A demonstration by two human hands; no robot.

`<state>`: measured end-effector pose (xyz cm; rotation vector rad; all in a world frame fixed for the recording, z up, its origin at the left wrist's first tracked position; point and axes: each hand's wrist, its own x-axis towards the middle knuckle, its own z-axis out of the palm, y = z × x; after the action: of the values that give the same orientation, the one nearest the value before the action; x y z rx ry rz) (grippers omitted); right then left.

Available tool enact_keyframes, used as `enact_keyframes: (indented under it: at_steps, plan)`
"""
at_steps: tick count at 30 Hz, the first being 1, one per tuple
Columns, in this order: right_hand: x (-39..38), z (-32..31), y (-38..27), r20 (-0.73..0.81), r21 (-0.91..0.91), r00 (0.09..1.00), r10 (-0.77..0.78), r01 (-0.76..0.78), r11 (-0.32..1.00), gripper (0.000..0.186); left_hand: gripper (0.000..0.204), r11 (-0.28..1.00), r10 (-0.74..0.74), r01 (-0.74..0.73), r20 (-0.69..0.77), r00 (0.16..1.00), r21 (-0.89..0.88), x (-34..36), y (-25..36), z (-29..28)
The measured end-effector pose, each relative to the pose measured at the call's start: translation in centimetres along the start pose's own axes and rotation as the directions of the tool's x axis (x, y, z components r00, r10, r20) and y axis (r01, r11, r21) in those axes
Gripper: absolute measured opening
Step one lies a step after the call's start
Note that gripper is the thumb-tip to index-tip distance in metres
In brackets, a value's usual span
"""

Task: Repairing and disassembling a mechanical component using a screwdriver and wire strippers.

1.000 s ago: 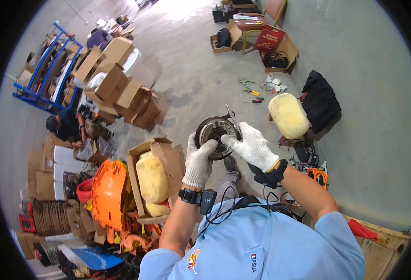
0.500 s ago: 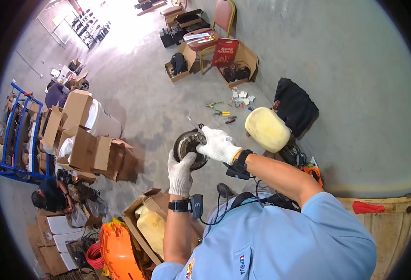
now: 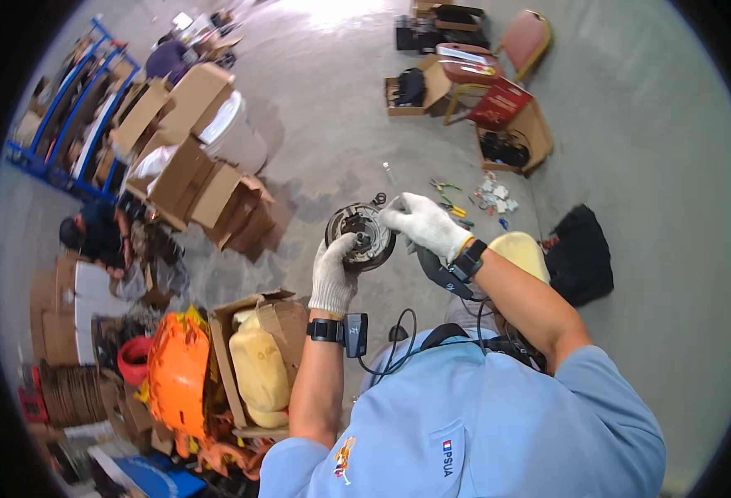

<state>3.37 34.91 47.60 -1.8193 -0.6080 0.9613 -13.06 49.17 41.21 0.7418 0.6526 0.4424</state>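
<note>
A round dark metal drum-like part (image 3: 369, 242), with a silvery mechanism inside its rim, is held up in front of me over the floor. My left hand (image 3: 334, 270), in a white knit glove, grips its lower left side, the thumb lying over the face. At the upper right edge is my right hand (image 3: 423, 222), gloved likewise, its fingers pinched together. What sits between those fingertips is hidden. A small dark ring-shaped piece (image 3: 379, 199) sticks out at the part's top, beside the right fingers.
Pliers (image 3: 446, 189) and small white pieces (image 3: 495, 196) lie on the floor ahead. A yellow-topped stool (image 3: 521, 253) and black cloth (image 3: 581, 256) are at right. Cartons (image 3: 207, 187) stand left, near a seated person (image 3: 95, 235). An orange shell (image 3: 178, 373) lies near left.
My view has turned, so the surroundings sit differently. The right hand has drawn from over the part's face to its upper right edge; the left keeps its grip, with the inner mechanism more exposed.
</note>
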Motion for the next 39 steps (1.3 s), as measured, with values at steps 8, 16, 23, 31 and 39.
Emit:
enact_keyframes:
  at_steps: [8,16,23,31,39]
  plan:
    - [9.6,-4.1,1.1,0.383,0.103,0.924,0.010,-0.054,0.993,0.037,0.037,0.950,0.180,-0.226,-0.213,0.960,-0.217,3.0,-0.7,4.2]
    - [14.5,-7.3,-0.3,0.674,0.113,0.737,0.048,-0.167,0.979,0.038,0.038,0.910,0.195,-0.340,-0.479,0.856,-0.238,2.9,-3.7,8.5]
    - [14.2,-4.2,0.6,0.802,-0.002,0.583,0.132,-0.218,0.976,0.038,0.038,0.821,0.022,-0.351,-0.590,0.807,-0.450,-0.5,-7.1,9.1]
    - [11.4,-0.2,1.9,0.818,-0.221,0.514,0.259,-0.135,0.966,0.046,0.038,0.653,0.025,-0.551,-0.713,0.701,-0.520,-4.3,-11.5,7.6]
    - [14.1,2.4,6.7,0.768,-0.273,0.485,0.418,-0.343,0.899,0.029,0.040,0.526,-0.105,-0.714,-0.869,0.484,-0.462,-6.9,-19.2,4.5]
